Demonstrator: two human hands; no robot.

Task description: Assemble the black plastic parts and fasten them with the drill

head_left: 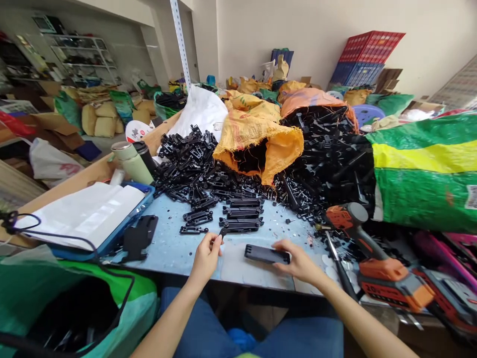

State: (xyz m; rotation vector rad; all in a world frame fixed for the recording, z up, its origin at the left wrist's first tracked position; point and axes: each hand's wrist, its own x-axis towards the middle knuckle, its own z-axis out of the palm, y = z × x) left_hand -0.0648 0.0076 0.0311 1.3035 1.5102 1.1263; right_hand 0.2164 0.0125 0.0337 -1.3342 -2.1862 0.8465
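My left hand (206, 254) pinches a small black plastic part (223, 232) above the blue tabletop (169, 251). On the right, my right hand (296, 261) grips the end of a flat, oblong black plastic piece (266, 254), its thumb and fingers on either side. That piece lies over a whitish patch of the table near the front edge. Just beyond my hands, several long black assemblies (243, 224) are lined up in a stack of rows. Shorter black linkages (197, 217) rest to their left.
A heap of black parts (194, 164) covers the back, beside an open orange sack (257, 132). Loose screws (298, 194) are scattered nearby. An orange cordless drill (383, 271) and a hammer-like tool (341, 266) lie right. Left are a blue tray (147, 196) and a green bottle (132, 161).
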